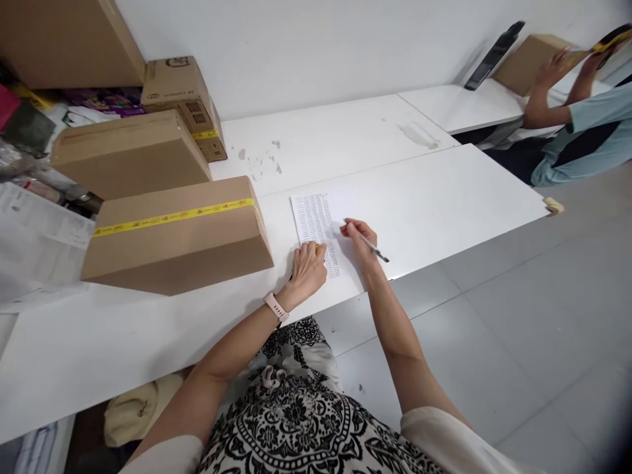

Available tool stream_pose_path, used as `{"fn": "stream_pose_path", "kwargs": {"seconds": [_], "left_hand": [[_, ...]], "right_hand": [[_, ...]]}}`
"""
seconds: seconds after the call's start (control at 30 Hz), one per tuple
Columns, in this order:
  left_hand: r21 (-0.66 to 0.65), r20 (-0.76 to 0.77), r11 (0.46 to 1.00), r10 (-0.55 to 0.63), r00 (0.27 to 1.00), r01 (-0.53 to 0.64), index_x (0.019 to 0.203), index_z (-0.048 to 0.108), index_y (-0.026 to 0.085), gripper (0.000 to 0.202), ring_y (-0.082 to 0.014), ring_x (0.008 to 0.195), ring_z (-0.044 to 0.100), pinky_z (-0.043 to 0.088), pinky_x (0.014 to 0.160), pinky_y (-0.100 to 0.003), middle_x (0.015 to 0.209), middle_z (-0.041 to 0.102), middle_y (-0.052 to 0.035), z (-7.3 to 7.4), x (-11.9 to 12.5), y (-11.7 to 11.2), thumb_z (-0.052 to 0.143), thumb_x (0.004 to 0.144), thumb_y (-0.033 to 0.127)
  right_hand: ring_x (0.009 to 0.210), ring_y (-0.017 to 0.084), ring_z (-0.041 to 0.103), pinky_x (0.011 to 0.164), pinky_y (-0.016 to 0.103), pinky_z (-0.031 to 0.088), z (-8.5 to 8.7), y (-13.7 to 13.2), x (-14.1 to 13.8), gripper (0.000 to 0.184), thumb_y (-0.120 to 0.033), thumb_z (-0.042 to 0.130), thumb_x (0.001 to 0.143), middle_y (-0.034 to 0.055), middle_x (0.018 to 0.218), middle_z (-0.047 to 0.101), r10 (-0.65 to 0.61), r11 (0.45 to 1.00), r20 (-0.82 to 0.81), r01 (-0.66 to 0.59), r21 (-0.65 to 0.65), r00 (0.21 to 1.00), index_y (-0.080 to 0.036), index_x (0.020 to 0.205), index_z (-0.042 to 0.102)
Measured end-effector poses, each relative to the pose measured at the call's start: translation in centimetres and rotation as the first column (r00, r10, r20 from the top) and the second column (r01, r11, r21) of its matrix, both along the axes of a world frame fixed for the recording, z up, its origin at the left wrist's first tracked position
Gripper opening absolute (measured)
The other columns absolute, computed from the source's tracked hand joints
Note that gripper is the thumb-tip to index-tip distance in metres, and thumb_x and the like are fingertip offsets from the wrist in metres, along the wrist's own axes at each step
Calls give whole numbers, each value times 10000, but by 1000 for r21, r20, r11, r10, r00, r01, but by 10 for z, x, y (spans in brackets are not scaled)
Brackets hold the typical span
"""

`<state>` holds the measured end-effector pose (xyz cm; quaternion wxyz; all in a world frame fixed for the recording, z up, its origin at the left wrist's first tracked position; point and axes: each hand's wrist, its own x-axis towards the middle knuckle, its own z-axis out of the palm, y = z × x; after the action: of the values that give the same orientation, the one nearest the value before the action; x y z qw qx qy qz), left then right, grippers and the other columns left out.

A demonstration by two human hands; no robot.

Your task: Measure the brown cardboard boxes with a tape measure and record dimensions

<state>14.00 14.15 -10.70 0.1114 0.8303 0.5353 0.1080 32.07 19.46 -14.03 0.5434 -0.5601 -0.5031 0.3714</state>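
A printed sheet of paper (313,220) with columns of small text lies on the white table in front of me. My right hand (363,237) grips a pen (379,253) just off the sheet's right edge, the pen's back end pointing toward me. On the sheet's lower left part rests my left hand (310,268), its fingers curled down. A bit of something yellow (317,247) shows by those fingertips; the hand covers the rest, so its kind cannot be made out. A pale watch strap circles my left wrist.
Left of the sheet stands a cardboard box (178,237) with yellow tape, with more boxes (131,151) behind it. A white plastic bag (39,243) lies at far left. At far right a co-worker (582,131) handles a yellow tape dispenser (612,41) near a dark bottle (494,56).
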Motion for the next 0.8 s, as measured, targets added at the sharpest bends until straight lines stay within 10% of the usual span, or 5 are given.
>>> {"fn": "stream_pose_path", "kwargs": {"seconds": [0.27, 0.8], "left_hand": [[70, 103, 982, -185, 977, 178, 1386, 523, 10, 484, -376, 1498, 285, 116, 1232, -575, 1541, 429, -270, -20, 21, -4, 465, 946, 204], [128, -272, 951, -241, 932, 283, 1426, 509, -15, 582, -402, 1456, 382, 196, 1231, -574, 1522, 448, -296, -24, 31, -6, 432, 1009, 384]], "right_hand": [[594, 149, 523, 622, 298, 460, -2, 1, -7, 302, -477, 744, 758, -47, 646, 561, 60, 991, -101, -71, -115, 993, -245, 847, 574], [544, 111, 322, 533, 277, 271, -7, 1, -14, 265, -292, 621, 820, -73, 576, 366, -43, 997, 79, 47, -56, 996, -233, 665, 414]]}}
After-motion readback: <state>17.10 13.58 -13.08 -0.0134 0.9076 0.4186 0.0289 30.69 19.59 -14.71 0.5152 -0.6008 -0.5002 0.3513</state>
